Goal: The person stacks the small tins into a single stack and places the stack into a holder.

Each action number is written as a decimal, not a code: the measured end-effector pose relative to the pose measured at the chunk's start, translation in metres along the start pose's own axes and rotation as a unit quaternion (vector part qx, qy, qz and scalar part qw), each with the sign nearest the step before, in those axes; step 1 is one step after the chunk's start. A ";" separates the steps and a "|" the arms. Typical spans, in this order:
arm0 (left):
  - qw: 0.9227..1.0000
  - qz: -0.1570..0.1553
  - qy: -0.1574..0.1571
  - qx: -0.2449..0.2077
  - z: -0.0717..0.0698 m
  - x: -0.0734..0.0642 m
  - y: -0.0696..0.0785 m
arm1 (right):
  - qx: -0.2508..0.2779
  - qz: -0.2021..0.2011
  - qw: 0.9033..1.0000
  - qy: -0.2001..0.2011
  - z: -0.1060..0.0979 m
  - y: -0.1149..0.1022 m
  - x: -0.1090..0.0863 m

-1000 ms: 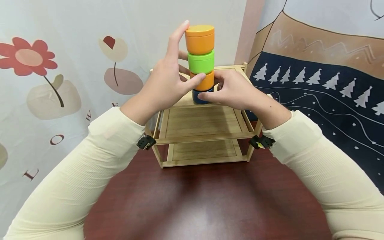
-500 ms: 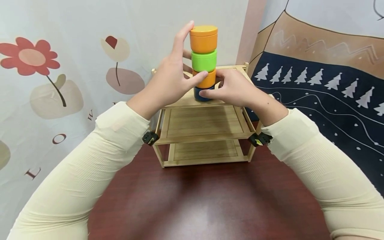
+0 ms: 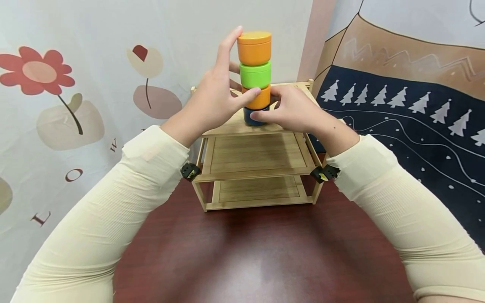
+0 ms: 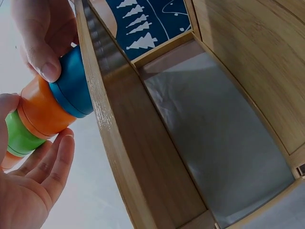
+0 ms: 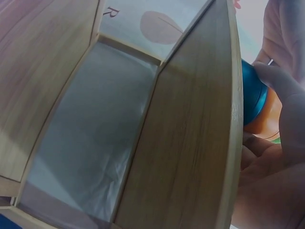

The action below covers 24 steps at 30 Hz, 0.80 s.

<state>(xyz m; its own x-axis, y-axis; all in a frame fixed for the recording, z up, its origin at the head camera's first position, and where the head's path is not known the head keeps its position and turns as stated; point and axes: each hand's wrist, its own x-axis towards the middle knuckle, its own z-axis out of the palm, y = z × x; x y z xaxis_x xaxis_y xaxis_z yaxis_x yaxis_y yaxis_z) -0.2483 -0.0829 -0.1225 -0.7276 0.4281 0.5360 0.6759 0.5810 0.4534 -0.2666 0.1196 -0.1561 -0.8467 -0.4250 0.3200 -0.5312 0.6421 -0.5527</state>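
Note:
Four round lidded containers stand in an upright stack near the front edge of the top shelf (image 3: 229, 127). From the top they are an orange container (image 3: 254, 51), a green container (image 3: 255, 75), another orange container (image 3: 262, 101) and a dark blue container (image 4: 72, 90). My left hand (image 3: 212, 99) holds the stack from the left, thumb across the lower orange container, index finger up beside the top one. On the other side my right hand (image 3: 297, 108) grips low, its thumb pressing the blue container. The stack hides some fingertips of both hands.
The light wooden rack (image 3: 261, 155) has three tiers and stands on a dark red tabletop (image 3: 242, 252). Behind and left hangs a white sheet printed with flowers (image 3: 39, 72). A navy cloth with white trees (image 3: 398, 99) is on the right.
The stack and both hands have shifted slightly, a little right and away from the shelf's front edge. Both hands keep their hold.

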 end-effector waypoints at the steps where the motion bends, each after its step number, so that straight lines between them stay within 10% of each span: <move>1: 1.000 0.001 -0.001 0.002 0.000 0.000 0.000 | 0.001 0.002 1.000 0.000 0.000 0.000 0.000; 24: 1.000 -0.001 -0.003 0.006 0.002 0.001 -0.001 | -0.001 -0.001 1.000 -0.017 -0.003 0.000 -0.002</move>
